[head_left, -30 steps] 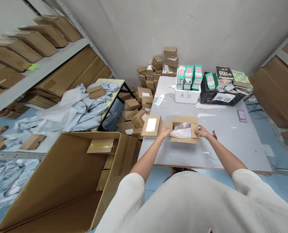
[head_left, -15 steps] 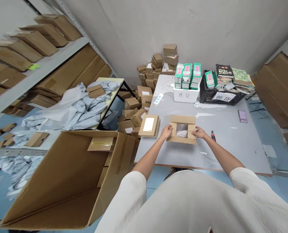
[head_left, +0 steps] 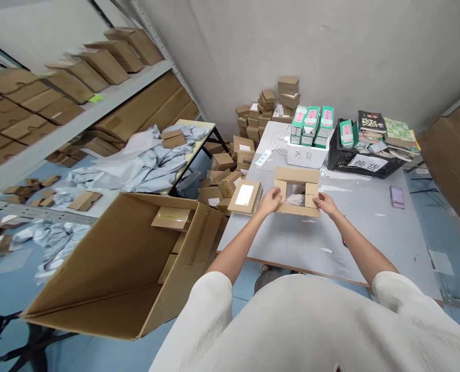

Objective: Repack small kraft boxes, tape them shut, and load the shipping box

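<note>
Pinching the side flaps of the small cardboard box, the left hand and right hand are both closed on thin card. The box sits on the left half of the worktop with soft white wrapping inside. It seems light and flexible, and is best gripped by its walls.
</note>
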Demonstrator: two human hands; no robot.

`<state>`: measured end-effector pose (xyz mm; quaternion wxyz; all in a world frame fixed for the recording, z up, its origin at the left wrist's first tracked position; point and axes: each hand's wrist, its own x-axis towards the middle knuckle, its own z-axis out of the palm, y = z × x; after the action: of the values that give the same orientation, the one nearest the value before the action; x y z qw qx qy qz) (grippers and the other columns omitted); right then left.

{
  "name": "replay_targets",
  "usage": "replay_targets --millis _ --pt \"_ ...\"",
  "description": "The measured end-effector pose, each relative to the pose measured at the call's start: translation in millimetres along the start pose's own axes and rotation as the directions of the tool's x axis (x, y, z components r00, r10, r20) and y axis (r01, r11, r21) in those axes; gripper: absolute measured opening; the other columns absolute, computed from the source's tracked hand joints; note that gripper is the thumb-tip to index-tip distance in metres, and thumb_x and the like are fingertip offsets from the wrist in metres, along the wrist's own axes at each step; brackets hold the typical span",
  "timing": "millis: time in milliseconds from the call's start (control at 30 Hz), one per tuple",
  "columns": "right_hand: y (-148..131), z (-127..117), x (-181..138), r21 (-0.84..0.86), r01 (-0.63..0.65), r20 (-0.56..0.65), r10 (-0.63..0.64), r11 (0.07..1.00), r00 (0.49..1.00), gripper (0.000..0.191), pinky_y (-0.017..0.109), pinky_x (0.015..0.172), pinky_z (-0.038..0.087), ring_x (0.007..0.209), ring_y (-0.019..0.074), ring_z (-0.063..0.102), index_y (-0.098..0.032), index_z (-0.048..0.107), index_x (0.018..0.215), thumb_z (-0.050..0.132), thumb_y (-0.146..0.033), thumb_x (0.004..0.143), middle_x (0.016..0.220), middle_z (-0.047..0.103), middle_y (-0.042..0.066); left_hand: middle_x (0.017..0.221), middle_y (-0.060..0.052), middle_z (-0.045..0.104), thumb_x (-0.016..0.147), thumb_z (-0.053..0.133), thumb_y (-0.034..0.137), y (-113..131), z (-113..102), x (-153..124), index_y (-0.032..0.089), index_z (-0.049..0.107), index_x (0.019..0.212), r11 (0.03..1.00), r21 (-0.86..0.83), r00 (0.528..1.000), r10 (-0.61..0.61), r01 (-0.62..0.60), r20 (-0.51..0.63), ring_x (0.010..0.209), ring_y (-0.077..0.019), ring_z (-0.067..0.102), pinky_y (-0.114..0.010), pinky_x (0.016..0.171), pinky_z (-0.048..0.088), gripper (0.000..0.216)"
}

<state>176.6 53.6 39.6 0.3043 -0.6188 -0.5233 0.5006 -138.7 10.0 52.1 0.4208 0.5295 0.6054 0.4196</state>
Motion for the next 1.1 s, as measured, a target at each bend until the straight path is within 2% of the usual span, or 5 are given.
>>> replay_targets --millis 200,400,633,833,1100 --pt "-46 29 3 0.07 0.143 -0.005 -0.143 0.987 0.99 0.059 0.044 0.097 0.066 0.128 0.0306 0.07 -0.025 0.075 0.133 0.076 -0.066 0.09 0.141 0.076 0.011 0.163 -0.01 0.059 0.094 0.07 0.025 17 -45 1 0.026 0.07 0.143 0.987 0.044 0.978 0.159 -0.155 -0.133 0.153 -0.0302 0.055 -0.045 0.13 0.041 0.049" --pt "-99 92 12 0.035 0.273 -0.001 -0.273 0.961 0.962 0.066 0.047 0.104 0.062 0.132 0.0319 0.066 -0.027 0.075 0.14 0.07 -0.073 0.093 0.144 0.074 0.01 0.174 -0.009 0.046 0.093 0.071 0.023 9 -114 6 0.026 0.069 0.144 0.968 0.124 0.956 0.237 -0.218 -0.172 0.16 -0.0321 0.045 -0.045 0.134 0.037 0.051" --pt "-145 193 30 0.02 0.33 0.03 -0.33 0.944 0.943 0.078 0.046 0.113 0.056 0.14 0.0324 0.062 -0.024 0.069 0.147 0.065 -0.08 0.093 0.155 0.068 0.013 0.173 -0.012 0.045 0.096 0.074 0.028 -27 -217 27 0.025 0.069 0.144 0.978 0.084 0.944 0.208 -0.192 -0.257 0.162 -0.0315 0.043 -0.045 0.134 0.036 0.048" --pt "-170 280 52 0.039 0.38 0.141 -0.381 0.924 0.914 0.071 0.051 0.126 0.047 0.15 0.0324 0.055 -0.03 0.071 0.151 0.066 -0.075 0.096 0.161 0.064 0.004 0.171 -0.014 0.05 0.1 0.069 0.034 -63 -299 38 0.022 0.071 0.141 0.982 0.131 0.916 0.173 -0.133 -0.361 0.161 -0.03 0.045 -0.044 0.136 0.033 0.042" --pt "-176 367 86 0.043 0.18 0.268 -0.185 0.983 0.946 0.071 0.051 0.11 0.061 0.124 0.0301 0.071 -0.033 0.067 0.155 0.055 -0.077 0.101 0.153 0.069 0.005 0.162 -0.012 0.061 0.097 0.073 0.039 -108 -379 54 0.024 0.076 0.129 0.986 0.159 0.908 0.025 0.046 -0.417 0.156 -0.0336 0.052 -0.053 0.137 0.031 0.035"
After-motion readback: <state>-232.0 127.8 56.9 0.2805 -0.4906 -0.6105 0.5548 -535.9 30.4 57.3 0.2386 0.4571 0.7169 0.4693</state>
